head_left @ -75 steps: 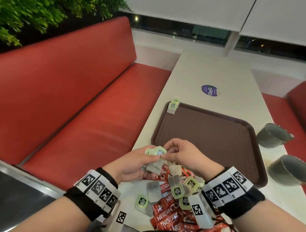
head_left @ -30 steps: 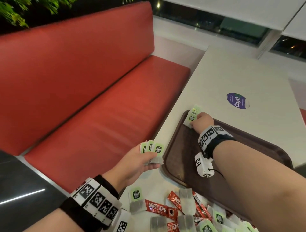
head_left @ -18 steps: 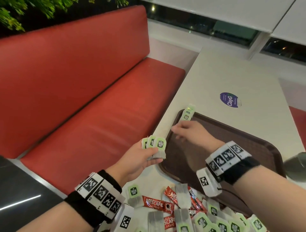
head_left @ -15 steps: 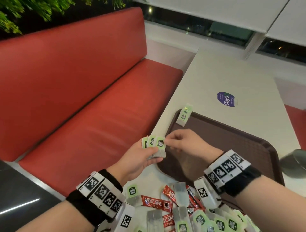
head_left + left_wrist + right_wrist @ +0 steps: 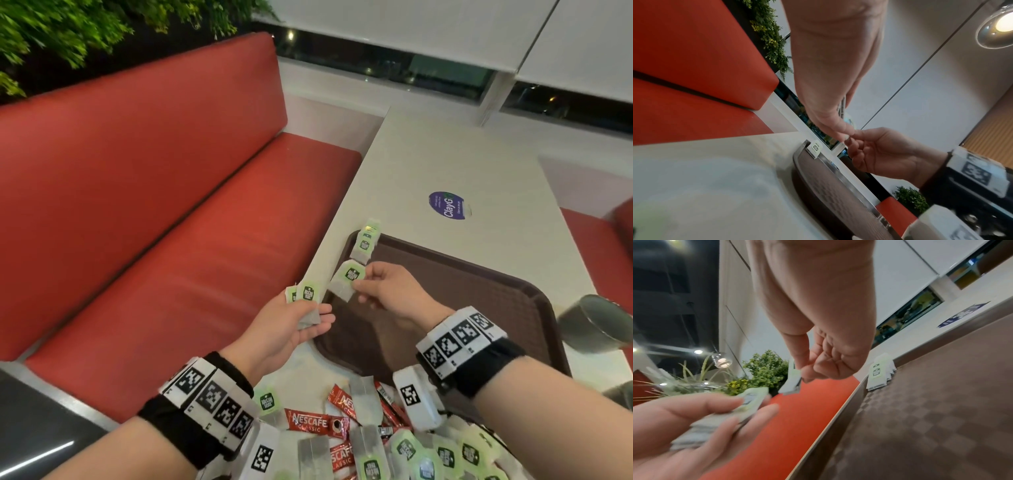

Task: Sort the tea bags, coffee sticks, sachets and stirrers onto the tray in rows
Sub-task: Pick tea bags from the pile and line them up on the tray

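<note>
The right hand [image 5: 387, 294] pinches one tea bag [image 5: 346, 279] by its green tag, just left of centre in the head view, above the tray's [image 5: 479, 291] left rim. The left hand [image 5: 287, 329] grips a small fan of bags [image 5: 306, 296], fingers curled under it, just left of the tray. A short overlapped row [image 5: 365, 241] leans in the tray's upper-left corner. The unsorted pile [image 5: 376, 442] of tea bags and red coffee sticks lies on the counter [image 5: 428, 164] at the bottom of the frame.

Risks, as I judge them: the pinched bag hangs over the rim, so a loose release could drop it on the counter or knock the leaning row over. The fan is held lightly and could slip or spill.

The head view alone shows the pile, the whole tray and a grey cup [image 5: 596, 322] at right. The right wrist view shows the thumb-and-finger pinch on the tag [image 5: 794, 369] and the row [image 5: 878, 374] edge-on, with several bags stacked. The left wrist view hides the fan behind the palm but shows the row [image 5: 813, 148] sitting right at the rim.
</note>
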